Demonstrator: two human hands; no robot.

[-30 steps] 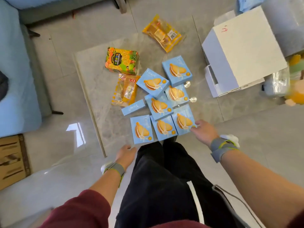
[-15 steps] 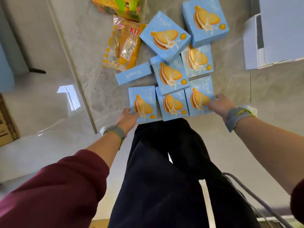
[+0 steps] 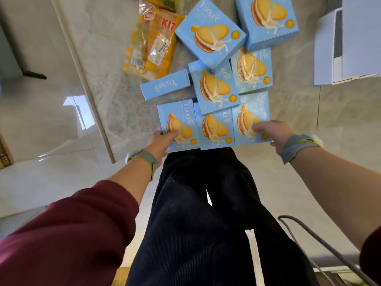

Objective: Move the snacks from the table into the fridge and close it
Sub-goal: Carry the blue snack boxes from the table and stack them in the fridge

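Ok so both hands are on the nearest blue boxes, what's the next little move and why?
Probably close both hands and lift the near row. The left hand lies on the left box and the right hand on the right box, with the middle box between them, all at the table edge. No fridge is in view.

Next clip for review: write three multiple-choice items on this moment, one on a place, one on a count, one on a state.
1. The orange snack bag lies where?
A. left of the blue boxes
B. on the white box
C. in a hand

2. How many blue boxes form the row nearest the person?
A. one
B. three
C. six

3. The left hand is
A. hanging clear
B. on the left box
C. holding a bag

Key: 1 A, the bag sits left of the boxes. 2 B, three lie side by side. 3 B, its thumb lies on the box, as the right hand touches the right box.
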